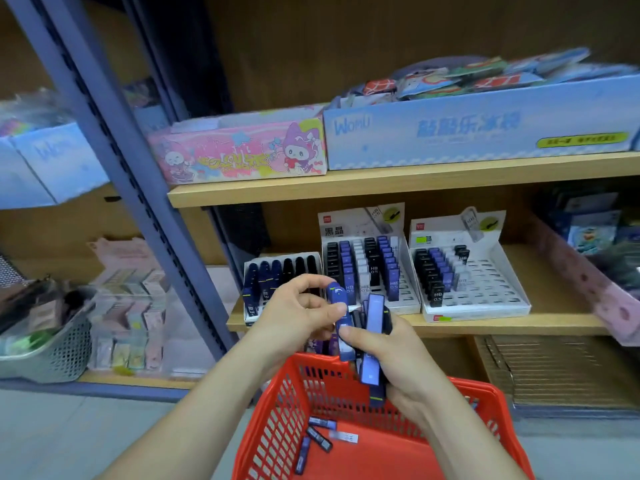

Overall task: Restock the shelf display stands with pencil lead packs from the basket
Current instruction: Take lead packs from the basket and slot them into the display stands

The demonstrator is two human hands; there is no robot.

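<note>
Blue lead packs (372, 341) bunched in right hand (391, 355) grip, count unclear; left hand (298, 306) pinches one pack (337, 296).

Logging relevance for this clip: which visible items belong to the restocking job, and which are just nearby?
Job items:
- lead packs bunched in right hand
- blue pack in left hand
- red basket
- three display stands

Bystanders:
- pink cartoon box
- pale blue box
- grey basket
</note>
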